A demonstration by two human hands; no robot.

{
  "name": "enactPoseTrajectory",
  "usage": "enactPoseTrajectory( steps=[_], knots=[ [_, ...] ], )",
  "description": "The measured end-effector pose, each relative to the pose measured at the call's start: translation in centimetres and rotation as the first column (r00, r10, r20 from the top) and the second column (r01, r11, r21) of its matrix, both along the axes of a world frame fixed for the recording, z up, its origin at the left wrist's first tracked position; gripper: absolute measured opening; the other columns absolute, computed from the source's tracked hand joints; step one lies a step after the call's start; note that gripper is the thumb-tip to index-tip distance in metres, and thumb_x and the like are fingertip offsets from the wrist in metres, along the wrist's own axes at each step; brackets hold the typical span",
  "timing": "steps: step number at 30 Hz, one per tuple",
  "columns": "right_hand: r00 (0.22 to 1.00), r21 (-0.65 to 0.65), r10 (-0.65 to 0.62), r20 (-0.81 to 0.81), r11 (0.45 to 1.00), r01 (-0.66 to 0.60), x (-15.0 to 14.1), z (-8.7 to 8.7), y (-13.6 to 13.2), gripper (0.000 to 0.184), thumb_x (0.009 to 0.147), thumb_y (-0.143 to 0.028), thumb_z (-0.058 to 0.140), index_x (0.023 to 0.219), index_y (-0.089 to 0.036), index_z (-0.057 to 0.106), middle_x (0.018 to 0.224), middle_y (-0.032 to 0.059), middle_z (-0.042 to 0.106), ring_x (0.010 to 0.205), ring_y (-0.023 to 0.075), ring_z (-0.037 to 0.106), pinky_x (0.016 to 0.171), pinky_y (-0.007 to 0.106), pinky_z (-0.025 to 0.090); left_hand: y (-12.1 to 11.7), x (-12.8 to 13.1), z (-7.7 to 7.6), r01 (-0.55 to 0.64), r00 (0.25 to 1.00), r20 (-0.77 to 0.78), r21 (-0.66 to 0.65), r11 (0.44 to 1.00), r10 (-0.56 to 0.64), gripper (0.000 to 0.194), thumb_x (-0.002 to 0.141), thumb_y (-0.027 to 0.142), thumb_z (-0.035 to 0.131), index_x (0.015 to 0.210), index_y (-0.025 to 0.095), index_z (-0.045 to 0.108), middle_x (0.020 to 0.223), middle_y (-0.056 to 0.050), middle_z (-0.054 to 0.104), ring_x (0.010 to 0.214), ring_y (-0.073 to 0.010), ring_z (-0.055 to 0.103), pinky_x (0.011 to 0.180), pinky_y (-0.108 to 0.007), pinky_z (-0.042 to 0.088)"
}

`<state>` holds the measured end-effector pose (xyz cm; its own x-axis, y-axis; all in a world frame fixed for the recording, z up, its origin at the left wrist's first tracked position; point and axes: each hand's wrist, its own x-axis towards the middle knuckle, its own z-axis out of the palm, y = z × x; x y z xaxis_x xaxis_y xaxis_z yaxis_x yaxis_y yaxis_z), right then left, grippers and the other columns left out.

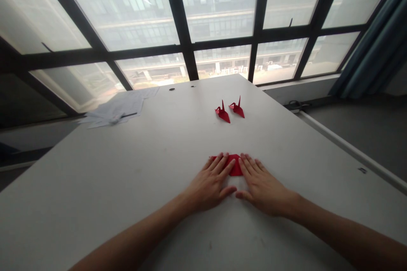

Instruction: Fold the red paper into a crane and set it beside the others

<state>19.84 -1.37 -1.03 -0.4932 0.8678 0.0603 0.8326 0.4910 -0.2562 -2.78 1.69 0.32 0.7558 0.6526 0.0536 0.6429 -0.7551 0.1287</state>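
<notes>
A folded piece of red paper point(235, 167) lies flat on the white table point(152, 203), partly covered by my fingers. My left hand point(213, 182) rests palm down over its left part, fingers stretched out and pressing on it. On the right, my right hand point(260, 184) lies flat too, with its fingertips on the paper's right edge. The two thumbs point toward each other below the paper. Farther back stand two red origami cranes, a left crane point(223, 114) and a right crane point(238, 109), both apart from my hands.
Loose white paper sheets point(119, 106) with a dark pen point(129, 115) lie at the table's far left. Beyond the table are large windows point(219, 4) with dark frames. A blue curtain point(372, 46) hangs at the right. A small dark mark point(362, 170) shows near the right table edge.
</notes>
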Motion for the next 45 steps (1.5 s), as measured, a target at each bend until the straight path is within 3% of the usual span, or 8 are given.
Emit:
enactPoseTrajectory(
  steps=[5,8,10,14,17,23,29,45],
  knots=[
    [0.998,-0.05,-0.023,-0.057,0.999,0.02,-0.2,2.0,-0.1,0.067,0.1,-0.059,0.029,0.145,-0.013,0.048,0.153,0.0193,0.041,0.146,0.0331,0.03,0.119,0.06,0.017,0.8,-0.4,-0.3,-0.102,0.993,0.067,0.037,0.994,0.099,0.061,0.101,0.055,0.033,0.154,0.026,0.032,0.162,-0.01,0.025,0.151,-0.0301,0.016,0.121,-0.054,0.015],
    [0.989,-0.031,0.008,-0.144,0.999,-0.013,0.4,3.2,1.0,0.046,0.105,-0.038,0.03,0.122,-0.02,0.069,0.141,0.0122,0.058,0.136,0.0277,0.047,0.116,0.055,0.03,1.7,-0.7,0.1,-0.202,0.968,0.166,0.057,0.978,0.19,0.043,0.102,0.044,0.038,0.139,0.03,0.055,0.148,-0.009,0.045,0.141,-0.0283,0.037,0.121,-0.054,0.018],
    [0.974,0.029,0.108,-0.202,0.994,-0.104,1.0,3.3,2.1,0.038,0.102,-0.023,0.036,0.122,-0.021,0.068,0.144,0.0093,0.056,0.14,0.0242,0.042,0.116,0.048,0.033,2.1,-0.9,0.4,-0.218,0.953,0.221,0.029,0.976,0.206,0.039,0.099,0.044,0.048,0.133,0.031,0.06,0.133,-0.008,0.055,0.128,-0.0253,0.05,0.12,-0.052,0.022],
    [0.93,0.062,0.321,-0.181,0.947,-0.315,1.7,2.5,3.8,0.059,0.089,0.001,0.037,0.135,-0.028,0.058,0.155,0.0015,0.041,0.148,0.0201,0.027,0.118,0.049,0.029,2.4,-0.9,0.5,-0.129,0.956,0.262,-0.038,0.991,0.135,0.041,0.094,0.038,0.059,0.135,0.032,0.057,0.133,-0.005,0.057,0.129,-0.0241,0.05,0.122,-0.055,0.014],
    [0.932,0.067,0.333,-0.14,0.943,-0.327,1.6,2.3,3.7,0.052,0.091,-0.004,0.042,0.132,-0.03,0.061,0.15,0.0033,0.048,0.143,0.0228,0.036,0.117,0.053,0.027,2.2,-0.8,0.5,-0.085,0.949,0.303,-0.025,0.996,0.089,0.04,0.096,0.026,0.054,0.135,0.032,0.055,0.138,-0.003,0.057,0.136,-0.0233,0.044,0.123,-0.054,0.013],
    [0.981,0.179,0.191,-0.019,0.966,-0.185,0.5,3.4,1.2,0.035,0.092,-0.017,0.056,0.125,-0.027,0.066,0.118,0.0104,0.063,0.114,0.0268,0.056,0.107,0.053,0.037,0.4,-0.4,1.2,-0.054,0.939,0.34,0.009,0.998,0.048,0.023,0.098,0.032,0.052,0.111,0.027,0.07,0.113,-0.006,0.068,0.108,-0.0213,0.061,0.104,-0.041,0.044],
    [0.965,0.13,0.25,-0.081,0.962,-0.238,1.0,3.7,1.6,0.026,0.088,-0.023,0.068,0.113,-0.027,0.07,0.114,0.0066,0.064,0.108,0.0236,0.057,0.096,0.04,0.046,0.5,-0.9,1.2,0.09,0.938,0.338,-0.042,0.995,-0.071,0.024,0.093,0.04,0.061,0.112,0.027,0.069,0.119,-0.005,0.067,0.122,-0.0213,0.056,0.11,-0.037,0.042],
    [0.913,0.102,0.348,-0.215,0.937,-0.333,2.3,3.3,3.7,0.014,0.095,-0.028,0.06,0.1,-0.026,0.074,0.108,0.0038,0.07,0.098,0.0187,0.061,0.089,0.032,0.049,2.2,-1.7,0.1,0.06,0.929,0.369,-0.161,0.985,0.004,0.013,0.096,0.033,0.058,0.098,0.026,0.068,0.127,-0.001,0.069,0.131,-0.0202,0.054,0.117,-0.042,0.033]
  ],
)
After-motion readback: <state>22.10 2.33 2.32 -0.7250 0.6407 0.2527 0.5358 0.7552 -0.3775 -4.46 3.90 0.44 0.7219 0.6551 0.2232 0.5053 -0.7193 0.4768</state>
